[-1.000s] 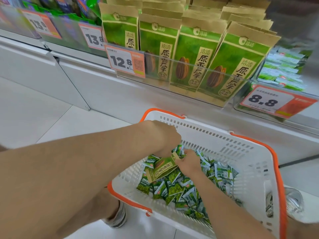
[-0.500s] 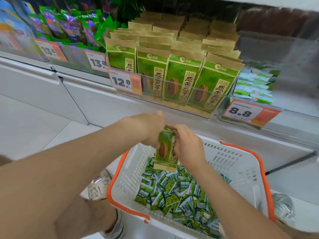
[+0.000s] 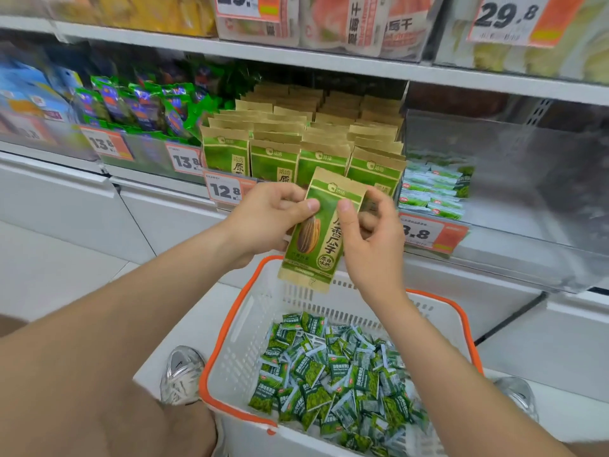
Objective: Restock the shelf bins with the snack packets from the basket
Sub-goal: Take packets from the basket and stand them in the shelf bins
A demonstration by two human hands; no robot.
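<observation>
I hold a green and tan sunflower seed packet upright in front of the shelf. My left hand pinches its left edge and my right hand pinches its right edge near the top. Just behind it stands the shelf bin filled with rows of matching seed packets. Below, the white basket with an orange rim holds several small green snack packets.
A bin of small green packets sits right of the seed bin, behind an 8.8 price tag. Green and purple bags fill the bin to the left. The 12.8 tag hangs below the seed bin. My shoe is beside the basket.
Both hands lifted the seed packet out of the basket and raised it upright to the level of the seed bin. The view has tilted upward along the shelf.
</observation>
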